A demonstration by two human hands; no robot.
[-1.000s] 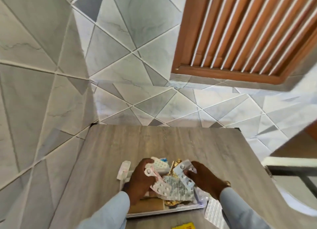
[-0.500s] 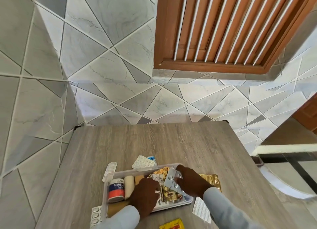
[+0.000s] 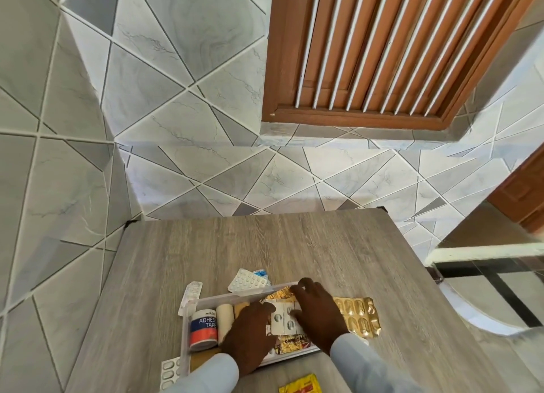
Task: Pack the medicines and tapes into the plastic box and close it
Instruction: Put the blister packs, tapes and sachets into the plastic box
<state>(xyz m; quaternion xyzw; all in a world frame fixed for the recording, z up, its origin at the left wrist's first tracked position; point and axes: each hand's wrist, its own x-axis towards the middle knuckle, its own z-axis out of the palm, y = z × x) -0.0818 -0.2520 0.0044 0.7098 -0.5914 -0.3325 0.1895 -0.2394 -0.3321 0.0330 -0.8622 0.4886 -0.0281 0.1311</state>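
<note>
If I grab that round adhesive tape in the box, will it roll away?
Probably not: the adhesive tape roll sits wedged between the plastic box wall and a beige roll. Loose on the table it could roll. It looks firm, not floppy.

You have one clear plastic box (image 3: 188,328) holding one adhesive tape roll (image 3: 203,329) and one beige bandage roll (image 3: 225,319). Four blister strips lie outside it: two at twelve o'clock (image 3: 248,281) (image 3: 192,292), one gold (image 3: 360,316) at three, one (image 3: 170,373) at eight.

Both hands over clear plastic box (image 3: 188,319) on wood table (image 3: 265,245): left hand (image 3: 250,334) & right hand (image 3: 318,316) press silver pill strip (image 3: 283,319) onto packs inside. Tape roll (image 3: 203,329) at box's left end.
</note>
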